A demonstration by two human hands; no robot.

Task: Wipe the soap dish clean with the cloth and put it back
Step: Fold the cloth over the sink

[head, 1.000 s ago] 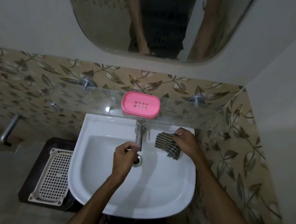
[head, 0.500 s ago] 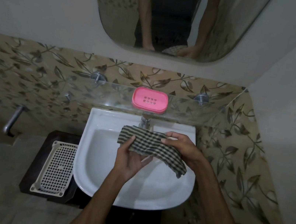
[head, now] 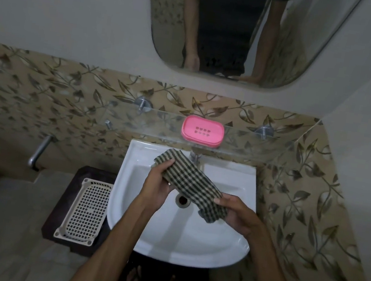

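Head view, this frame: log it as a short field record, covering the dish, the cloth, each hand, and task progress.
soap dish: pink, on the glass shelf above the sink, nothing touching it
cloth: checked, stretched between both hands over the sink
left hand: grips the cloth's far end
right hand: grips the cloth's near end
progress: dish not yet picked up or wiped

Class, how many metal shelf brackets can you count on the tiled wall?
2. One bracket is left of the pink soap dish, the other bracket to its right; none looks hidden.
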